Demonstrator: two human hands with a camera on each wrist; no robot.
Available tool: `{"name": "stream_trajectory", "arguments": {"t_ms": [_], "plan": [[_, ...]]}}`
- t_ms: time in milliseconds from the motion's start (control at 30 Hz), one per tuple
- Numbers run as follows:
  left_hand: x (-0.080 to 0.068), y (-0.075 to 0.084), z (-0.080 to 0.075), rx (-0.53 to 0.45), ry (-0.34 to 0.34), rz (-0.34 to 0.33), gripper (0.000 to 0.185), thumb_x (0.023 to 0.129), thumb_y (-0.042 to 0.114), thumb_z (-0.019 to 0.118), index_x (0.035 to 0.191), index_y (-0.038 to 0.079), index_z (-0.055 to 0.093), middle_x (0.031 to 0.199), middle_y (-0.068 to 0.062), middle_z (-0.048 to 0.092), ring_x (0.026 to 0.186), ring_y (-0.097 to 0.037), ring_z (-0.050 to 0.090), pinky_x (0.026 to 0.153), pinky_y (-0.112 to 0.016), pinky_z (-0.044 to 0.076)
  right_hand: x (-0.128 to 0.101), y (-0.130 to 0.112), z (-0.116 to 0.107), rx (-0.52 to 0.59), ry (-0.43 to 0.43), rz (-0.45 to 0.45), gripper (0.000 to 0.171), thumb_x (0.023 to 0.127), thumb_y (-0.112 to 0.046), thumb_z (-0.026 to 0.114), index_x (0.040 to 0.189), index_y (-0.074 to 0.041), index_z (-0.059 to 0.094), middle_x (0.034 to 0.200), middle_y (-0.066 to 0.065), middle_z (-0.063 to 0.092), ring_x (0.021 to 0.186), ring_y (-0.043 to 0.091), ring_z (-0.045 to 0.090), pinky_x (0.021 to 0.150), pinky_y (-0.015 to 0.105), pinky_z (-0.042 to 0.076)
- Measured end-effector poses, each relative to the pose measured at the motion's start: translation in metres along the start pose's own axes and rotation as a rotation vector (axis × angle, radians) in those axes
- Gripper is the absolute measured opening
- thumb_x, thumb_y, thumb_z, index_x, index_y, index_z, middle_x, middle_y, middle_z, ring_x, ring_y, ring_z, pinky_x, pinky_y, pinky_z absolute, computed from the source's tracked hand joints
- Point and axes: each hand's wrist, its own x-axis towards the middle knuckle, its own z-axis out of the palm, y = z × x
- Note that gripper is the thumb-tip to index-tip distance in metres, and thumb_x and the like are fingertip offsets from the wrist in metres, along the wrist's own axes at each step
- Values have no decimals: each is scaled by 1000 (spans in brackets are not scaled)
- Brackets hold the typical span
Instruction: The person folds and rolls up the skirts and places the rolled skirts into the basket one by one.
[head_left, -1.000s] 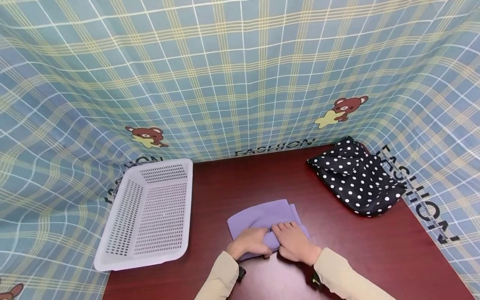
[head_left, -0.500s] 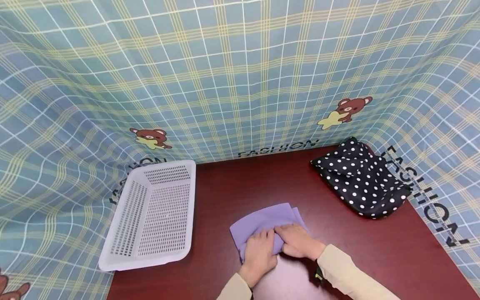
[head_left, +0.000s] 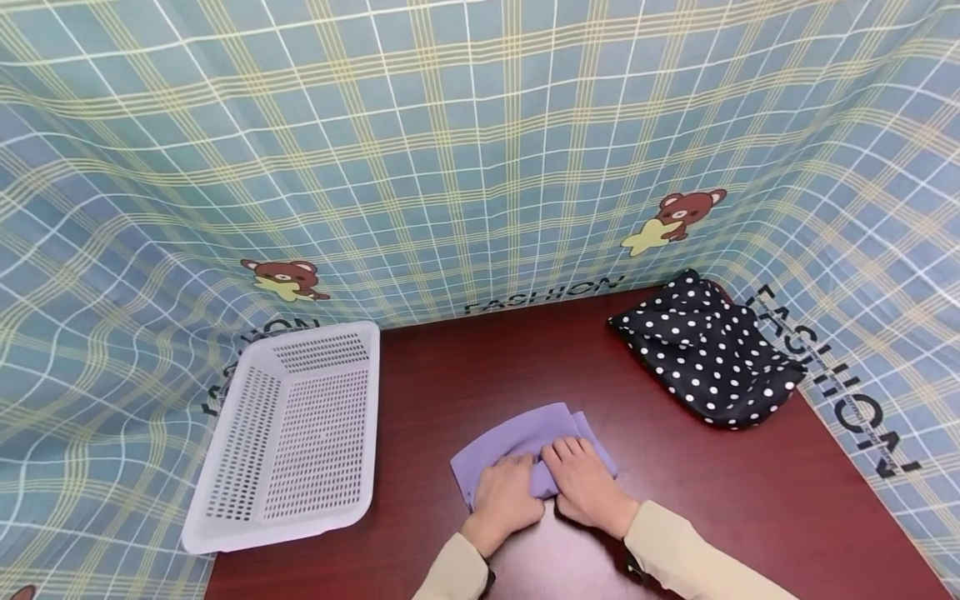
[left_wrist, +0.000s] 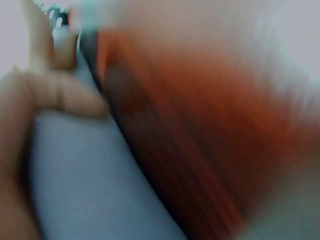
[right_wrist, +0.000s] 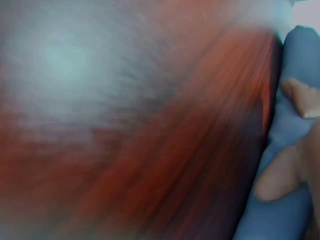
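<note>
Cloth (head_left: 517, 437), folded, lies under both hands: left hand (head_left: 504, 498) and right hand (head_left: 583, 483) press it flat, fingers fairly straight. Uneven pressure could skew the fold toward the basket (head_left: 225, 517) at 9 o'clock.

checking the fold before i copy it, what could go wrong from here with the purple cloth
Both hands, left hand and right hand, rest on the near half of the purple cloth, so the far layers lie free; a second layer peeks out at its right edge and could slip further askew. The cloth lies on a smooth table, so it may slide when pushed. Both wrist views are blurred, so the grip itself cannot be checked.
</note>
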Motion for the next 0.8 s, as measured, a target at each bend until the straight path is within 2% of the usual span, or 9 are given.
{"name": "stream_trajectory", "arguments": {"t_ms": [100,167,267,367,467,533,633,700,800], "plan": [[-11,11,4,138,154,-72,55,58,35,80,106,14,63,98,-7,61,87,-24,59,72,-36,46,6,4,2,7,-8,-9,46,55,-14,63,101,-12,59,91,2,59,89,24,56,78,35,39],[-15,16,7,216,230,-101,59,55,36,81,107,15,61,97,-7,58,86,-23,55,73,-36,43,10,6,2,17,-12,-18,43,56,-14,63,99,-13,60,89,2,60,86,22,56,75,33,36],[-17,16,10,283,273,-122,62,54,39,82,107,16,61,94,-5,58,83,-22,55,73,-35,43,16,8,-1,37,-50,-25,39,58,-14,63,96,-13,61,90,1,63,85,22,57,73,33,36],[-11,12,10,268,234,-119,58,57,38,80,108,16,62,94,-5,60,82,-22,59,74,-36,47,22,8,-5,55,-111,-17,37,60,-15,64,97,-12,61,93,3,66,87,23,59,75,37,39],[-4,5,8,227,172,-108,52,61,35,75,107,15,62,93,-4,62,81,-23,62,74,-37,50,25,8,-7,68,-129,-3,39,60,-15,65,99,-11,61,95,4,65,89,24,60,78,40,42],[0,1,7,195,139,-90,44,62,32,72,100,14,62,89,-4,63,78,-23,63,71,-37,50,22,8,-8,103,-96,0,46,57,-11,65,103,-10,62,99,5,64,94,25,60,83,41,44],[4,-7,3,133,95,-46,32,63,29,70,90,14,63,82,-3,65,75,-24,65,65,-35,50,11,6,-9,137,3,19,56,55,-7,63,110,-10,63,107,5,62,102,25,60,89,43,44],[6,-13,-1,86,65,1,25,63,28,69,83,14,63,77,-2,66,73,-24,66,60,-35,49,3,4,-10,121,65,25,59,55,-6,60,114,-12,64,110,3,62,104,23,59,90,43,44],[8,-22,-5,28,5,86,24,61,31,70,77,17,60,74,1,66,71,-21,67,58,-33,48,-6,-1,-7,7,101,19,50,60,-10,55,110,-13,64,101,2,62,96,23,58,82,40,40]]}}
